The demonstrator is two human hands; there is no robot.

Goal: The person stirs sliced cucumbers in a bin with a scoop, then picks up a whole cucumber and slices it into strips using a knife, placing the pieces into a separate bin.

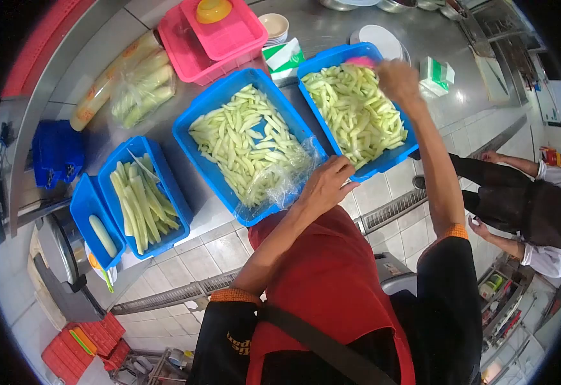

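Observation:
Two large blue trays of pale green cut vegetable sticks stand side by side on a steel counter. My left hand (pixel 325 186) grips crumpled clear plastic film (pixel 280 179) at the near corner of the middle tray (pixel 194 112). Stretched out, my right hand (pixel 397 80) rests at the far corner of the right tray (pixel 383 163), touching a small pink object (pixel 361 62) on its rim. How that hand's fingers hold it I cannot tell.
A smaller blue tray (pixel 110 173) of long vegetable strips sits left, with a bag of whole vegetables (pixel 139 90) behind it. Stacked pink trays (pixel 194 54) hold a yellow bowl (pixel 213 9). White bowls (pixel 274 27) and a plate (pixel 380 38) lie beyond. Another person (pixel 527 208) stands right.

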